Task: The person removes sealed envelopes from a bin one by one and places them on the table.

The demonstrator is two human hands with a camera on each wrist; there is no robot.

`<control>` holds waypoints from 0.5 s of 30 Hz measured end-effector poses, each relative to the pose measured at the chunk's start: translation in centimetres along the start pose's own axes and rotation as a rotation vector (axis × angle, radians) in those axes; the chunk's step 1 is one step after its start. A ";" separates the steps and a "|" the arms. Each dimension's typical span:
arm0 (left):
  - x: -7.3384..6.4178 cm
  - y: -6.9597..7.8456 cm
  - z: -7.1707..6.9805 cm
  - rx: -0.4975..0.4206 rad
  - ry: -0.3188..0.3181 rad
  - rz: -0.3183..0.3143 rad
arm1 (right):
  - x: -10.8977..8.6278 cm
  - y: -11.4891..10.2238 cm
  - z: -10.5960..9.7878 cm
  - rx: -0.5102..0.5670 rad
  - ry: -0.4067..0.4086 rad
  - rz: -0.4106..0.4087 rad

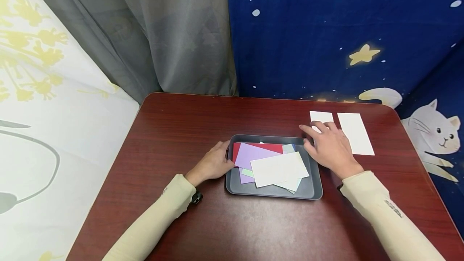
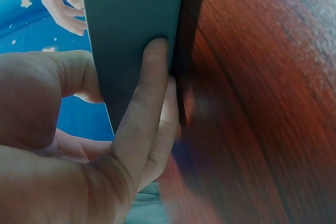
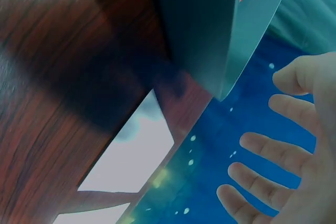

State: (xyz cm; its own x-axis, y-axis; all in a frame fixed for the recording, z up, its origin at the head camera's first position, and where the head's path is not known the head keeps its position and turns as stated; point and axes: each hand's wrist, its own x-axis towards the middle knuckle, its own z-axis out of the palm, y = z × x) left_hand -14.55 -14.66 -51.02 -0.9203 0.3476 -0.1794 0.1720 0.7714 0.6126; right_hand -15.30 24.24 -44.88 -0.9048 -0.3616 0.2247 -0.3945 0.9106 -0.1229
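At the near edge, at 6 o'clock, the surface is crossed by two pale sleeves. Beyond them, mid-surface, the grey tray is filled with loosely overlapping cards: a white card on top, a purple card partly covered by it, and a red card toward the tray's far rim. At the tray's 9 o'clock, its side wall is gripped by the left hand, fingers against the outside. At 2 o'clock, nothing is held by the right hand; its fingers are spread above the surface. Farther out, toward 1 and 2 o'clock, two white rectangles are laid side by side, a narrow gap between them, the left one partly hidden by that hand. By the look of it, only these two have been set out; the tray's mixed pile is left unsorted. Behind, curtains are hung.
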 end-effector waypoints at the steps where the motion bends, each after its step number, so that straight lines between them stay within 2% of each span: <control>1: -0.1 0.4 -0.2 -0.009 -0.011 -0.018 | 0.0 -0.2 0.0 0.001 -0.006 -0.009; 3: 0.5 -1.0 0.7 0.007 0.005 0.009 | -0.1 -0.6 0.1 0.004 -0.021 -0.024; 6: 0.2 -0.5 0.3 0.011 -0.003 0.014 | -0.2 -1.1 0.2 0.006 -0.034 -0.064; 8: 0.6 -1.3 0.8 0.000 0.004 0.016 | -0.2 -1.4 0.2 0.010 -0.042 -0.105; 15: -1.0 2.1 -1.5 -0.022 -0.013 -0.003 | -0.4 -2.7 0.6 0.040 -0.112 -0.289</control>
State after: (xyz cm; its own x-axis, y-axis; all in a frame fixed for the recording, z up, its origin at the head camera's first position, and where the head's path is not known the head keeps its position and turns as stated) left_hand -13.75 -14.17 -48.42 -0.9161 0.3523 -0.1916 0.1612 0.7610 0.6284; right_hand -13.99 21.81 -45.17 -0.7652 -0.6266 0.1481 -0.6423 0.7589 -0.1078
